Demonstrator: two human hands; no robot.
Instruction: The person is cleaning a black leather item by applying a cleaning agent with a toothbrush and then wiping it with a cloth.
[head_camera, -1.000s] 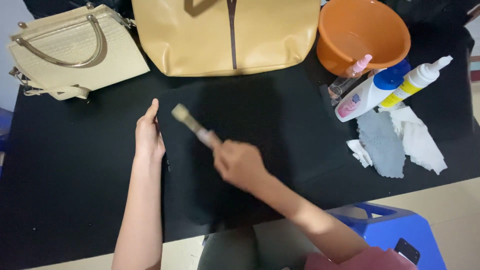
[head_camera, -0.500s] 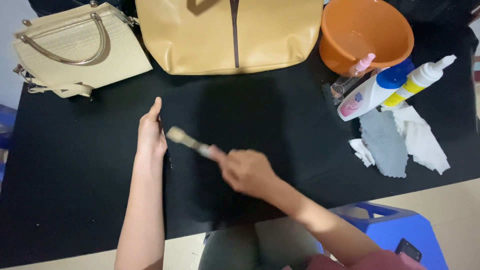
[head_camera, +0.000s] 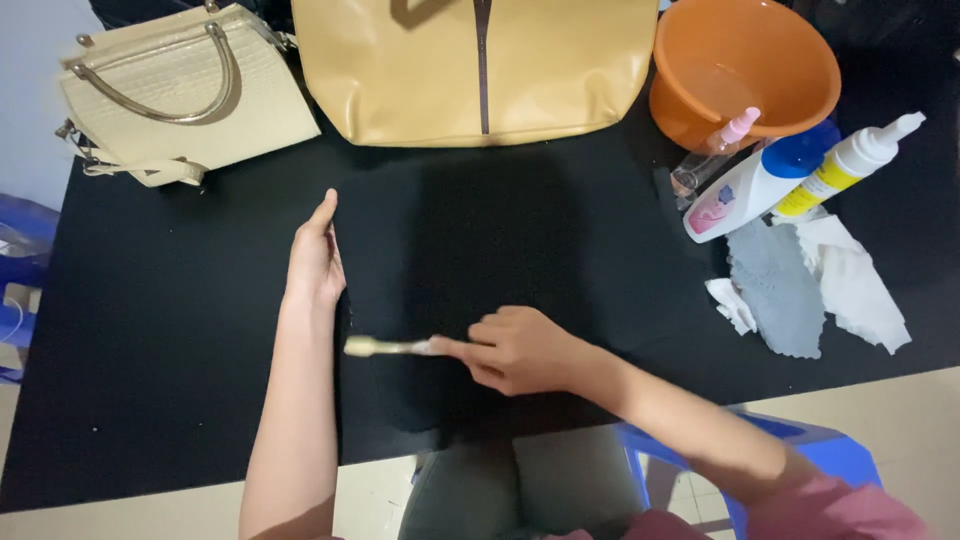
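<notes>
**Brushing a black bag on a crowded tabletop**

Working a small pale brush (head_camera: 378, 347) across a flat black bag (head_camera: 480, 300), a person leans over a black-covered tabletop (head_camera: 150, 400). The right hand (head_camera: 515, 350) is closed around the brush handle, fingers curled and the thumb pressed along it, with the bristles pointing left toward the bag's near left edge. The left hand (head_camera: 315, 260) lies flat and open, fingers together and extended, its palm pressing down on the left edge of the bag.

The black bag lies at the middle of the tabletop, between the two hands, hard to tell apart from the dark cover beneath it. That lack of contrast looks like the main risk: a stroke could run off the bag's edge onto the cover, or miss a patch, without it showing. The bristles also sit just beside the left forearm, so a longer sweep could brush against it. If the flat hand eases its pressure, the bag may slide or bunch under the brush.

Behind the bag lie a large tan handbag (head_camera: 480, 70) and a smaller cream handbag (head_camera: 180, 95). To the right stand an orange basin (head_camera: 745, 65), a small clear spray bottle with a pink top (head_camera: 712, 152), a white bottle with a blue cap (head_camera: 755, 185) and a white squeeze bottle with a yellow label (head_camera: 850, 165), all lying close together near a grey cloth (head_camera: 775, 285) and white tissue (head_camera: 855, 290). A wide right elbow swing could knock them.
</notes>
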